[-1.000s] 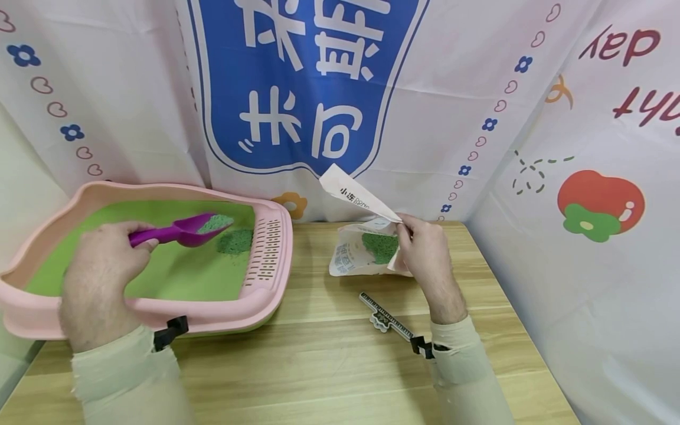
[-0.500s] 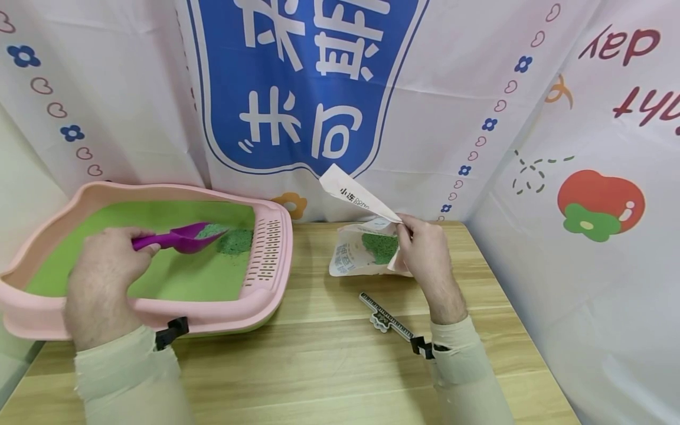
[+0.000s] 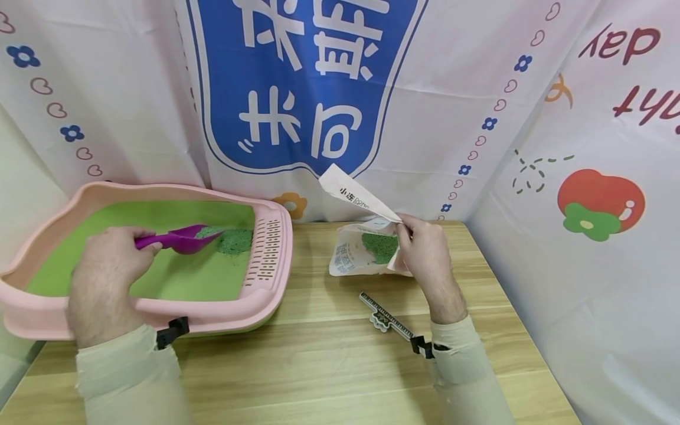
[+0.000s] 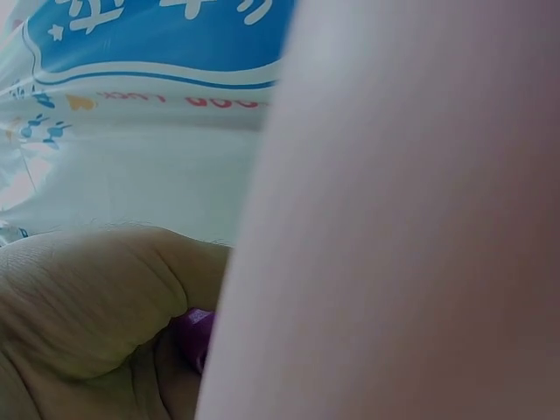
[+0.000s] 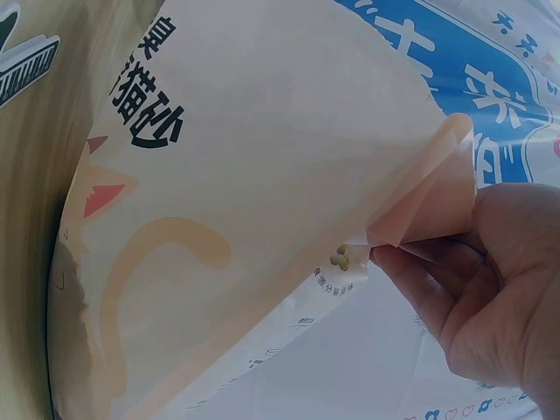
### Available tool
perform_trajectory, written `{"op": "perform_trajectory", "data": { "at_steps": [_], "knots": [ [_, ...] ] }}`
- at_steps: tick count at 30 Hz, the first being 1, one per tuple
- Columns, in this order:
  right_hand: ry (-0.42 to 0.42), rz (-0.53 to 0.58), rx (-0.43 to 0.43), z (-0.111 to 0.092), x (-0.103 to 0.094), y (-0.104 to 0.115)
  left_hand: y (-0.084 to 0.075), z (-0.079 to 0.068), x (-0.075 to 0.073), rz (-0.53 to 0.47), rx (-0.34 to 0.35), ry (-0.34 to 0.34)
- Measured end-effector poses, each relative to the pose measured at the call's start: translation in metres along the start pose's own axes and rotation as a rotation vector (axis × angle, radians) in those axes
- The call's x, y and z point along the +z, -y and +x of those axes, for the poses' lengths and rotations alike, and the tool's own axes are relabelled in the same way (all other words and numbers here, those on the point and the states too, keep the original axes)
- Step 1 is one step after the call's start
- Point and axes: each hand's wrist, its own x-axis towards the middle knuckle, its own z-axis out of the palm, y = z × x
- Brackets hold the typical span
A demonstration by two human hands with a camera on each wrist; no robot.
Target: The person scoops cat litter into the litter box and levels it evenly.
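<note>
My left hand [image 3: 108, 262] grips the handle of a purple scoop [image 3: 183, 241] over the pink litter box [image 3: 202, 317]. Green granules lie in the scoop's mouth, whose tip points right at a small pile of green granules [image 3: 236, 241] on the box's green floor. In the left wrist view the pink rim [image 4: 402, 210] covers most of the scoop; only a bit of its purple handle [image 4: 197, 337] shows. My right hand [image 3: 425, 245] pinches the upper edge of a paper cat litter bag [image 5: 201, 201]. The bag's mouth gapes, with green granules [image 3: 381, 247] inside.
A black-and-white clip [image 3: 386, 317] with a toothed edge lies on the wooden table [image 3: 319, 366], near the right wrist. Slots pierce the ledge [image 3: 265, 248] at the box's right end. Printed cloth [image 3: 451, 88] hangs behind and at the right.
The left hand has turned slightly and the scoop has drawn back a little to the left. Less granules show in it, and more of the pile is in view. The right hand stays put.
</note>
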Motion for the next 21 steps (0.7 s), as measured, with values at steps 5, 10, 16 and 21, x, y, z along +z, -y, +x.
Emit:
{"op": "perform_trajectory", "data": {
  "at_steps": [5, 10, 16, 21],
  "knots": [
    [-0.004, -0.004, -0.002, 0.0002, 0.0001, -0.0001, -0.0021, 0.0004, -0.0005, 0.007, -0.006, 0.017],
    [-0.005, 0.0, 0.0, 0.0002, 0.0001, 0.0, -0.0038, 0.0005, -0.0005, 0.005, -0.008, 0.04],
    [-0.011, 0.002, -0.011, 0.0001, -0.0002, 0.0003, -0.0067, -0.0003, 0.0001, 0.011, -0.004, 0.052],
    [-0.004, 0.002, -0.007, 0.0, -0.0001, 0.0001, -0.0092, -0.002, -0.0006, 0.02, 0.002, 0.043]
  ]
}}
